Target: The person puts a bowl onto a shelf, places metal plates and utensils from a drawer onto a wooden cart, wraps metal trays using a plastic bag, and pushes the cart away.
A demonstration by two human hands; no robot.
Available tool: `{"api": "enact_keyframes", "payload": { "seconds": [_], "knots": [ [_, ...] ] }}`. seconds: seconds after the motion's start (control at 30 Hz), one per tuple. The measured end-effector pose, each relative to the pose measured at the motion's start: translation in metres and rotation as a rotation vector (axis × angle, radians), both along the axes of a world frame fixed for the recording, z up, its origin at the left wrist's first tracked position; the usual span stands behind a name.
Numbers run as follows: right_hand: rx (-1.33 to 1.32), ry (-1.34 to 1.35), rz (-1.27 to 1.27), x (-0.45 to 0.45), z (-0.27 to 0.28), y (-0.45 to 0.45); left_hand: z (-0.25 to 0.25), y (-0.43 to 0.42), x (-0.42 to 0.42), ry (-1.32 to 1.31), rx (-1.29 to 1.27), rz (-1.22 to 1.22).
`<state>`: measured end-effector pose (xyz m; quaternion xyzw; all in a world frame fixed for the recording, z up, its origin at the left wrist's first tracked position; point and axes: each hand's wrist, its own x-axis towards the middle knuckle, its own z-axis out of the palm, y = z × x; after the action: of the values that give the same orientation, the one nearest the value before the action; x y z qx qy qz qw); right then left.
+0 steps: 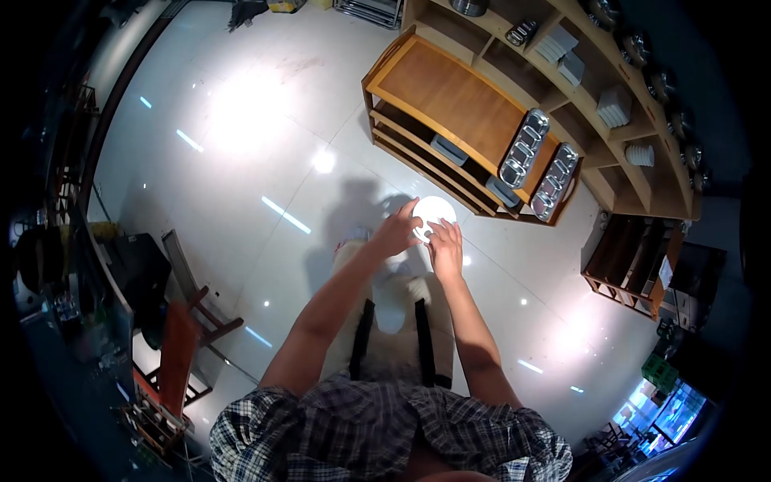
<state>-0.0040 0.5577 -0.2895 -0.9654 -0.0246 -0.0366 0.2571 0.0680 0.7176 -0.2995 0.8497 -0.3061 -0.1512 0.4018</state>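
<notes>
A round white dish (434, 215), very bright in the light, is held up in front of me above the floor. I cannot tell whether it is a plate or a shallow bowl. My left hand (397, 230) grips its left edge, fingers at the far side and thumb nearer. At the near right edge, the fingers of my right hand (446, 246) are bent over the rim. Just beyond the dish stands a wooden serving cart (446, 76). On its right end are two long metal racks, one rack (524, 149) left of the other rack (555, 182).
Behind the cart, a wooden shelf unit (590, 120) holds white dishes (614, 106) and metal pots. A low wooden cabinet (626, 261) stands to the right. On the left are a wooden chair (178, 357) and a dark table edge. Pale glossy floor (257, 217) surrounds me.
</notes>
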Motion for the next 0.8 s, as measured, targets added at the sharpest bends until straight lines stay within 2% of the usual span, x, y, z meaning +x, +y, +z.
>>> {"api": "enact_keyframes", "payload": {
  "seconds": [0.07, 0.13, 0.27, 0.37, 0.43, 0.47, 0.57, 0.6, 0.67, 0.73, 0.8],
  "knots": [
    [-0.053, -0.018, 0.019, 0.011, -0.041, 0.003, -0.051, 0.003, 0.01, 0.042, -0.059, -0.006],
    [-0.051, -0.036, 0.037, 0.027, -0.079, 0.004, -0.092, 0.001, 0.021, -0.105, -0.133, 0.093],
    [-0.044, -0.105, 0.062, 0.058, -0.164, 0.005, -0.17, 0.006, 0.044, -0.153, -0.174, 0.119],
    [-0.063, -0.159, 0.08, 0.079, -0.231, 0.0, -0.229, 0.003, 0.061, -0.197, -0.121, 0.142],
    [-0.069, -0.174, 0.088, 0.09, -0.257, 0.001, -0.257, 0.001, 0.076, -0.199, 0.028, 0.131],
    [-0.072, -0.186, 0.109, 0.094, -0.271, -0.002, -0.271, -0.002, 0.079, -0.199, 0.021, 0.12],
    [-0.074, -0.223, 0.085, 0.104, -0.319, -0.007, -0.288, -0.01, 0.087, -0.257, 0.122, 0.119],
    [-0.052, -0.252, 0.072, 0.108, -0.329, -0.01, -0.283, -0.012, 0.093, -0.274, 0.051, 0.111],
    [-0.103, -0.309, 0.021, 0.116, -0.341, -0.018, -0.279, -0.011, 0.102, -0.342, 0.221, 0.134],
    [-0.077, -0.376, -0.088, 0.127, -0.349, -0.028, -0.291, -0.009, 0.108, -0.336, 0.246, 0.162],
    [-0.186, -0.364, -0.165, 0.137, -0.353, -0.041, -0.296, -0.009, 0.108, -0.354, 0.267, 0.135]
  ]
}}
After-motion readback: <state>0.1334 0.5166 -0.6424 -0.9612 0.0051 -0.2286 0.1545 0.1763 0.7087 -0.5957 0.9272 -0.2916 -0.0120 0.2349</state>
